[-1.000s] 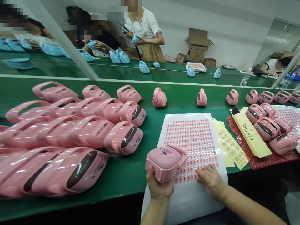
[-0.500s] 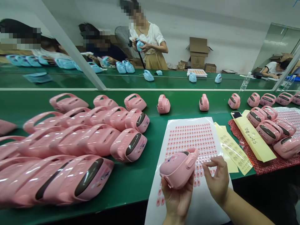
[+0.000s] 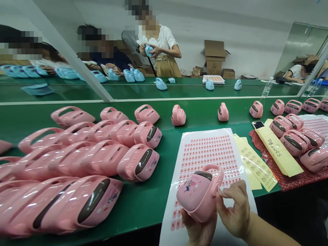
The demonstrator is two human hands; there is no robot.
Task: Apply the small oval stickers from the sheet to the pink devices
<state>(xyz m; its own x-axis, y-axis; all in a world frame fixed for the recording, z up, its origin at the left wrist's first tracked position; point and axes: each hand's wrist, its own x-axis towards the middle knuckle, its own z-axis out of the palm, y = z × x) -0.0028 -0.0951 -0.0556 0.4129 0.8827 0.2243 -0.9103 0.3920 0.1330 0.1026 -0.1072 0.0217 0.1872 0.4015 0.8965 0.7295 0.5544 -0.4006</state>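
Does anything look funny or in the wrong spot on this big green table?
Yes, a little. The white sheet of small stickers is packed with rows at the top, but near the bottom there are bare gaps, so stickers seem to be missing there. A phone also lies beside the yellow paper strip, which looks out of place.

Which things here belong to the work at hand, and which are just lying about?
In use: pink handled case, left hand holding it, right hand beside it, label sheet.
Lying about: other pink cases, yellow paper strips, phone, red cloth.
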